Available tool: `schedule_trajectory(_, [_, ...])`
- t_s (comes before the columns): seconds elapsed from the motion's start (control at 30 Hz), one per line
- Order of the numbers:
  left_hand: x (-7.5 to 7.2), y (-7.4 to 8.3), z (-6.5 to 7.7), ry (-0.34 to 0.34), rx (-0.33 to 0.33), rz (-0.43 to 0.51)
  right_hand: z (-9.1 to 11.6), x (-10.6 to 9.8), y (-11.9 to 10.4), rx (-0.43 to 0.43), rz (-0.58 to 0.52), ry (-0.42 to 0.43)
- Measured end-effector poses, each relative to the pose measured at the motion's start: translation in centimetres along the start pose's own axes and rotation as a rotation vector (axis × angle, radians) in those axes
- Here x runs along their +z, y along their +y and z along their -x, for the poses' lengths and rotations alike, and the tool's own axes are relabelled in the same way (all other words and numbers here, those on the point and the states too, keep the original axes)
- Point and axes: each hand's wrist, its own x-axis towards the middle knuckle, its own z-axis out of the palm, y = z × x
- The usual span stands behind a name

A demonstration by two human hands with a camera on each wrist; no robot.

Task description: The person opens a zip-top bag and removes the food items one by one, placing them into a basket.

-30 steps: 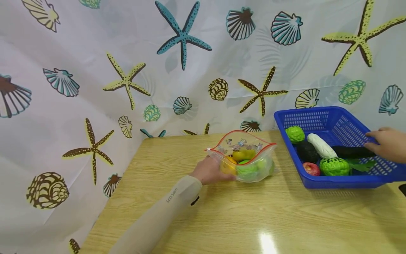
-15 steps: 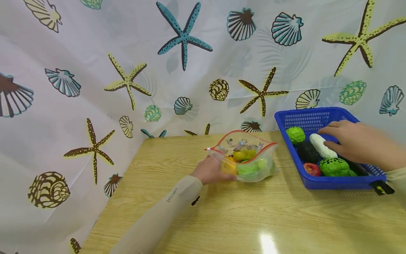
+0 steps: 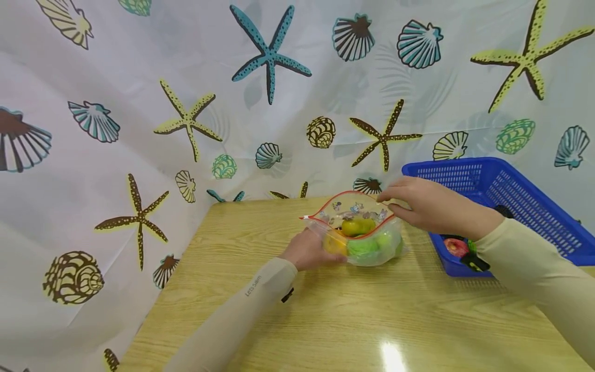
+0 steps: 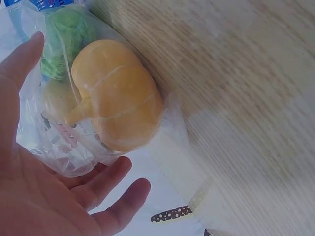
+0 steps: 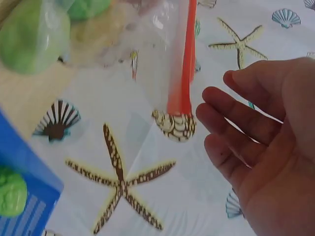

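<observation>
A clear zip bag [image 3: 395,250] with a red zip edge stands open-mouthed on the wooden table. Inside show a small orange pumpkin [image 4: 118,96], a yellow fruit [image 3: 358,226], a leafy green vegetable [image 4: 64,34] and a smooth green fruit [image 5: 34,37]. My left hand [image 3: 309,250] rests against the bag's left side, thumb in front and fingers loosely spread, as the left wrist view shows. Beside the right corner of the zip is my right hand [image 3: 432,204]. Its fingers [image 5: 231,113] are lightly bent with nothing in them, a small gap from the red strip.
To the right stands a blue basket [image 3: 469,178] with a red apple [image 3: 455,247] and other produce, largely hidden behind my right forearm. A bumpy green fruit [image 5: 10,191] shows in the basket in the right wrist view. A shell-and-starfish curtain [image 3: 279,119] hangs behind the table.
My right hand has moved left from the far side of the basket, across it, to the bag's right corner. My left hand and the bag have stayed in place.
</observation>
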Motion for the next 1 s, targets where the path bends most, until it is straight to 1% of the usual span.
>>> schedule_trajectory(0.1, [0.1, -0.1, -0.1, 0.016, 0.013, -0.017, -1.4, 1.3, -0.6, -0.075, -0.058, -0.023])
schedule_trajectory(0.17, [0.2, -0.1, -0.2, 0.023, 0.027, -0.009, -2.2, 2.3, -0.9, -0.116, -0.085, -0.043])
schedule_trajectory(0.27, [0.4, -0.2, -0.3, 0.025, 0.045, 0.010, -3.2, 3.5, -1.4, -0.142, -0.105, -0.092])
schedule_trajectory(0.33, [0.5, -0.3, -0.3, 0.026, 0.055, 0.030, -3.7, 4.2, -1.7, -0.134, -0.096, -0.153])
schedule_trajectory(0.43, [0.5, -0.4, -0.4, 0.024, 0.060, 0.053, -4.3, 5.2, -1.9, -0.098, -0.070, -0.281])
schedule_trajectory(0.53, [0.6, -0.5, -0.4, 0.010, 0.055, 0.074, -4.7, 6.0, -2.0, -0.033, -0.037, -0.413])
schedule_trajectory(0.6, [0.6, -0.5, -0.4, -0.005, 0.047, 0.071, -4.9, 6.4, -1.9, -0.012, 0.002, -0.459])
schedule_trajectory(0.7, [0.6, -0.4, -0.4, -0.019, 0.036, 0.053, -4.9, 6.7, -1.9, 0.004, 0.064, -0.477])
schedule_trajectory(0.8, [0.4, -0.2, -0.4, -0.018, 0.035, 0.030, -5.0, 6.9, -1.8, -0.005, 0.120, -0.453])
schedule_trajectory(0.93, [0.4, -0.2, -0.5, -0.020, 0.035, -0.005, -5.1, 7.4, -1.8, 0.015, 0.144, -0.449])
schedule_trajectory(1.0, [0.4, -0.2, -0.5, -0.028, 0.032, -0.023, -5.2, 7.6, -1.8, 0.041, 0.139, -0.465])
